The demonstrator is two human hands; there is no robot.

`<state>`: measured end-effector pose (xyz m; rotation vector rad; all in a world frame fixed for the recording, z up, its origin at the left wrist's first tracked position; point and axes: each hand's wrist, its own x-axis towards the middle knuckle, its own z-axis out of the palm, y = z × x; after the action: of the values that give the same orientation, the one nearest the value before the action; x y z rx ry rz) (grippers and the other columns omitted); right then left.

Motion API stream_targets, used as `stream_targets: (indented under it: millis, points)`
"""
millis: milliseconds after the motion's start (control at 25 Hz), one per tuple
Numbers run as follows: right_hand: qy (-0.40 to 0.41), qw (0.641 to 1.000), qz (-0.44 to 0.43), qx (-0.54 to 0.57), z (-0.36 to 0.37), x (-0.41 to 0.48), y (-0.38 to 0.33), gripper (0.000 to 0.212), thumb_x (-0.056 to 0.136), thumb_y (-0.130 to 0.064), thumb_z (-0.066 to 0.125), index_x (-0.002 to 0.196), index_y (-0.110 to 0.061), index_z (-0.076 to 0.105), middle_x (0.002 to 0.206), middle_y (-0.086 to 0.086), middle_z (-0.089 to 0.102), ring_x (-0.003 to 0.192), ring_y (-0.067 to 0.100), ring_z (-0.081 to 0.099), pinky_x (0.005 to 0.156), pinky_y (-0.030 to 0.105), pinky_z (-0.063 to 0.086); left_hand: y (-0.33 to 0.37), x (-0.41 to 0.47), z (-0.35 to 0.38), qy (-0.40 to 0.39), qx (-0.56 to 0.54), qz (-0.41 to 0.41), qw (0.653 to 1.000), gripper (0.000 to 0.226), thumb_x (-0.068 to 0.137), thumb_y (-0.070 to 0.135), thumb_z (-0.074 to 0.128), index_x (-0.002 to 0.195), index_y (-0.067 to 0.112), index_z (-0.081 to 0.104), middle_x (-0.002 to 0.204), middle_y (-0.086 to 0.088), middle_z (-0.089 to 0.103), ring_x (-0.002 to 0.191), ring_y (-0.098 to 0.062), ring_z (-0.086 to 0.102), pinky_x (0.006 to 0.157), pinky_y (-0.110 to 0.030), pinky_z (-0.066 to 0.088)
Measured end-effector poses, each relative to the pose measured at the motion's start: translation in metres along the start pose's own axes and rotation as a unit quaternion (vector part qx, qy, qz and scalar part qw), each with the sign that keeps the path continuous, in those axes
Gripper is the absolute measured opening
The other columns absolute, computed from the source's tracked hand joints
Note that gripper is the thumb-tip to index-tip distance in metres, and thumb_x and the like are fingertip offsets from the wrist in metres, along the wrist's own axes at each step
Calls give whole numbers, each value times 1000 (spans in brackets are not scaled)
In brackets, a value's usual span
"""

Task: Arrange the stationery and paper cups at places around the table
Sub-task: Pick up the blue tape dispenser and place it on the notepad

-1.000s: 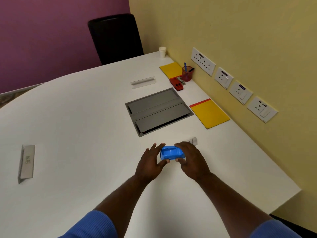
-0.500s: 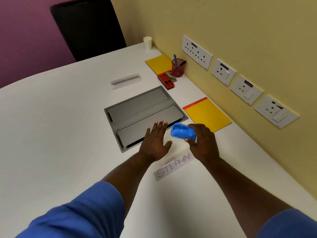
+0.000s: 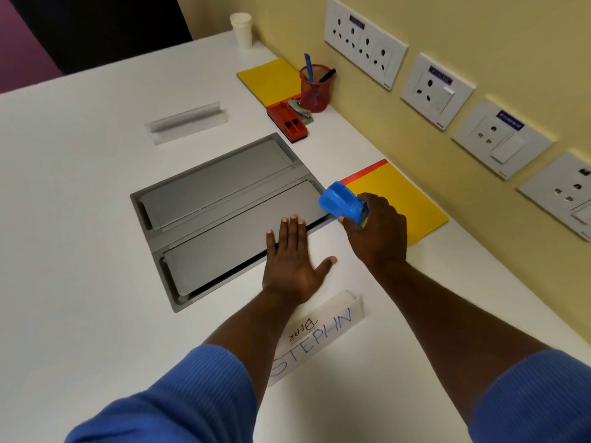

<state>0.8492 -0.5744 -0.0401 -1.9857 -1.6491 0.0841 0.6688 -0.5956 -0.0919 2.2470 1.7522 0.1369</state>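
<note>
My right hand (image 3: 379,233) grips a blue stapler (image 3: 342,202) and holds it just above the near corner of a yellow notepad with a red edge (image 3: 412,199). My left hand (image 3: 292,260) lies flat and open on the white table (image 3: 80,219), fingertips over the edge of the grey cable hatch (image 3: 217,199). A clear name stand reading "STEPHN" (image 3: 323,334) stands under my left forearm. Farther back are a second yellow notepad (image 3: 271,78), a red mesh pen cup (image 3: 315,87), a red stapler (image 3: 287,121) and a white paper cup (image 3: 241,30).
An empty clear name stand (image 3: 188,121) sits behind the hatch. A row of wall sockets (image 3: 435,87) runs along the yellow wall on the right. A black chair back (image 3: 96,27) stands beyond the table's far edge.
My right hand has carried the blue stapler forward and to the right, from the table's near edge to the yellow notepad. My left hand let go of it and flattened on the table.
</note>
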Motion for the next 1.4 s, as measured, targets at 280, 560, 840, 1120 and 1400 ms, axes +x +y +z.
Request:
stream_targets:
  millis: [280,560,840,1120,1400]
  points:
    - [34,999,43,0,42,60,-9,53,86,-46,75,125,-17,56,113,3,66,99,22,63,90,37,44,-1,1,1,10,2,1,1000,101,92,85,7,162,16,-15,170,-3,-20,155,-21,-25,125,-48,-18]
    - [48,997,56,-15,83,89,-18,56,85,-53,75,123,-16,55,113,4,66,99,22,65,90,37,46,-1,1,5,19,-2,2,1000,101,91,86,7,162,17,-16,170,-2,-21,155,-19,-26,125,-48,-17]
    - [40,998,50,-19,96,107,-27,60,85,-57,72,124,-15,55,114,5,66,101,22,63,91,36,45,-2,2,5,17,-9,0,1000,102,90,87,4,161,18,-17,169,-2,-23,154,-19,-28,124,-48,-20]
    - [23,997,47,-48,98,104,-23,65,88,-58,69,131,-13,51,121,8,64,110,25,60,92,39,43,-2,3,5,14,-5,-4,1000,102,89,88,4,161,19,-17,169,-1,-24,154,-18,-29,123,-46,-23]
    - [-7,999,43,20,97,91,-11,69,88,-27,78,146,-11,44,137,10,61,129,28,55,107,41,41,-2,3,5,18,-8,0,1000,103,90,88,7,162,17,-14,170,-3,-21,155,-19,-25,126,-50,-15]
